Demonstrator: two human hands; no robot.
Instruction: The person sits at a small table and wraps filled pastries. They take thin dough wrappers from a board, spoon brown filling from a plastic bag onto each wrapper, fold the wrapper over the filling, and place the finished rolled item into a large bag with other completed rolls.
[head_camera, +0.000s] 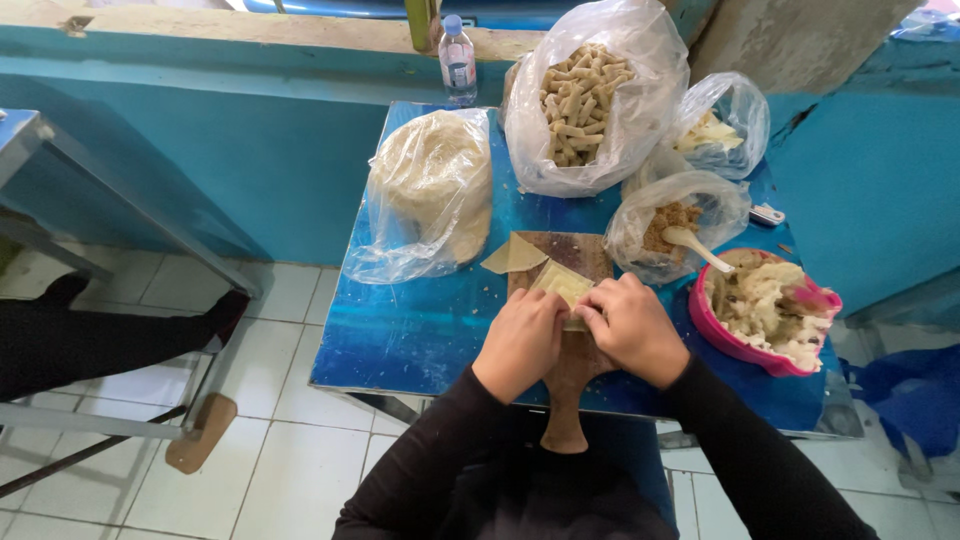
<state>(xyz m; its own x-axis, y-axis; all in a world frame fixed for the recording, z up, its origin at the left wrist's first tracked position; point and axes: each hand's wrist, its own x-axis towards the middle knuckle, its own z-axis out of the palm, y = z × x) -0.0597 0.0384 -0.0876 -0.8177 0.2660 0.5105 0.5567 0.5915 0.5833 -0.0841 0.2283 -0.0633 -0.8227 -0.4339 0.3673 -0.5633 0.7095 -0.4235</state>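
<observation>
**Wrapper pinched between both hands on the board**

A pale square wrapper is gripped at its near edge by both hands, on a wooden board whose handle points toward the person. The left hand is curled, its fingertips pressed on the wrapper's near left edge; the right hand is curled likewise on the near right edge. The two hands are seen touching each other over the sheet, so most of the wrapper lies just beyond the knuckles, uncovered. A second wrapper is laid at the board's far left corner, apart from the hands.

The board is set on a blue table. To the right, near the right hand, a pink bowl of pale filling is placed. Beyond it a bag with a spoon is seen, and further back a bag of sticks. A bag of wrappers is found at the left, and a bottle on the ledge.
</observation>
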